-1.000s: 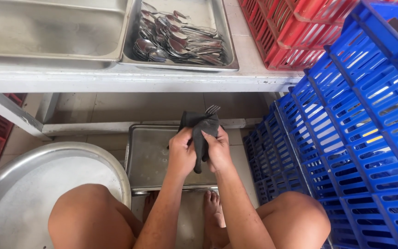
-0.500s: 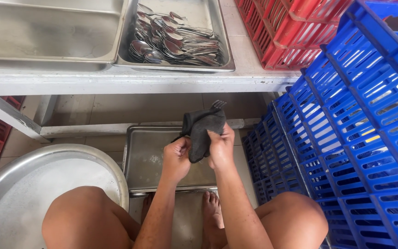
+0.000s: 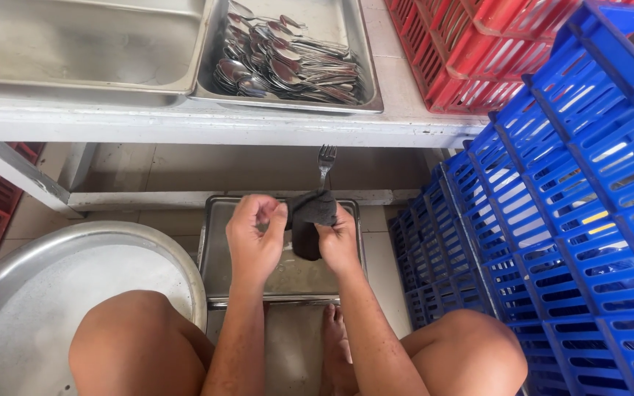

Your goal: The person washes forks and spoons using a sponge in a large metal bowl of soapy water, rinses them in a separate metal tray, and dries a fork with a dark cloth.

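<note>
Head view: my right hand (image 3: pixel 337 242) clamps a dark cloth (image 3: pixel 308 220) around a fork (image 3: pixel 326 163); left hand (image 3: pixel 254 238) fingers pinch its edge (loosely). Wet metal could slip into the tray (image 3: pixel 218 249).

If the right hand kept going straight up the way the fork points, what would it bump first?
Probably the table edge above: the right hand holds the cloth and fork pointing at it, though depth is unclear.
</note>
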